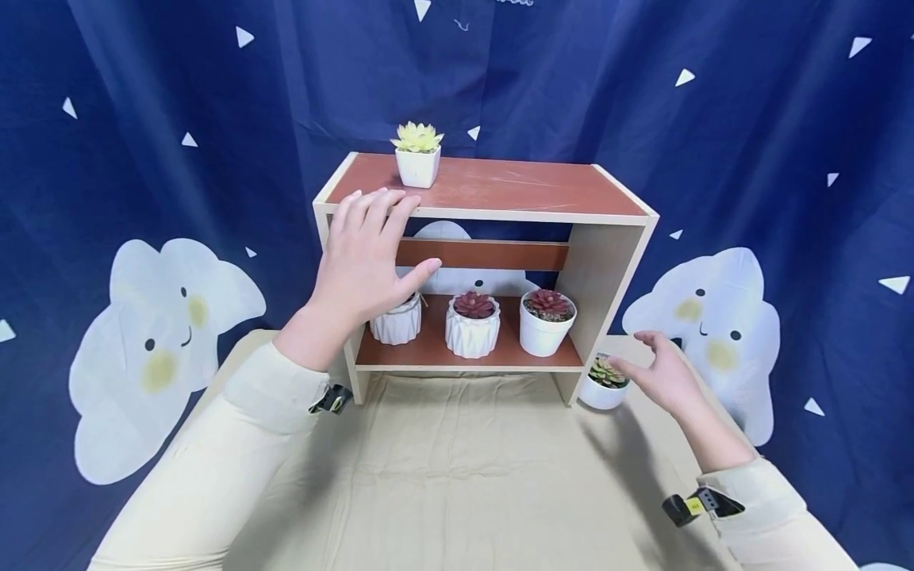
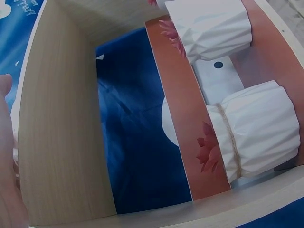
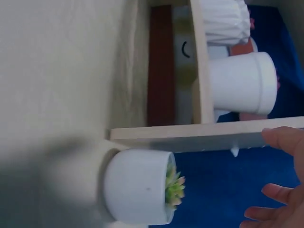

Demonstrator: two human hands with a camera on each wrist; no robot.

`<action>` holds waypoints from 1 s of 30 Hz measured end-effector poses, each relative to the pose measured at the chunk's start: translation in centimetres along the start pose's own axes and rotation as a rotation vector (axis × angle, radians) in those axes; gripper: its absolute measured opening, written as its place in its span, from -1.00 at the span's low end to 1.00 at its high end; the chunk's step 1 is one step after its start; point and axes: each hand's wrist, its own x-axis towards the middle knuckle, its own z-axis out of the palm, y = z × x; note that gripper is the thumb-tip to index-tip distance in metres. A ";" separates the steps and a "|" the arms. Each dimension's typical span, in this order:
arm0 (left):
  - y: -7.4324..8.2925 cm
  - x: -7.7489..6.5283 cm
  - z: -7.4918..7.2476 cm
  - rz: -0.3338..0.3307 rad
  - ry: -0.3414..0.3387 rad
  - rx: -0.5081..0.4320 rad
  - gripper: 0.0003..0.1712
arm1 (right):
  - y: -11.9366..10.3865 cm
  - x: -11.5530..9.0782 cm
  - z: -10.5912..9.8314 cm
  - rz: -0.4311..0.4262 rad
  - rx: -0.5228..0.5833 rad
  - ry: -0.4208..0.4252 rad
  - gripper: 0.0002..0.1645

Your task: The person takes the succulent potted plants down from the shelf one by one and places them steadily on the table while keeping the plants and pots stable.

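Observation:
My left hand is at the left front edge of the small shelf unit, fingers spread and fairly straight; whether it touches the top board I cannot tell. Just behind those fingertips, a square white pot with a yellow-green succulent stands upright on the top. To the unit's right, my right hand hovers with thumb and fingers apart. Beside it on the cloth sits a round white pot with a green succulent. The right wrist view shows a gap between that hand and the pot.
On the lower board stand three white pots with dark red succulents: a left pot partly behind my left hand, a middle ribbed pot and a right smooth pot. Beige cloth covers the table; a blue curtain hangs behind.

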 end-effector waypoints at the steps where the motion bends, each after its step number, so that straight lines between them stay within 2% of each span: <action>1: 0.0 0.0 0.0 -0.001 0.000 -0.001 -0.03 | -0.3 0.0 -0.2 -0.006 -0.004 -0.001 -0.02; 9: 0.1 0.2 0.1 0.002 -0.012 -0.009 -0.03 | -2.9 -0.2 -2.2 -0.045 -0.023 0.008 -0.12; 15: 0.1 0.2 -0.1 -0.008 -0.030 -0.006 -0.03 | -4.4 -0.2 -3.4 -0.054 -0.047 0.007 -0.09; 22: 0.1 0.1 -0.3 0.003 -0.013 -0.005 -0.03 | -5.8 0.0 -4.3 -0.071 -0.073 -0.004 -0.08; 30: 0.1 0.0 -0.2 0.013 0.002 -0.003 -0.04 | -7.5 0.0 -5.5 -0.137 -0.063 0.034 -0.13</action>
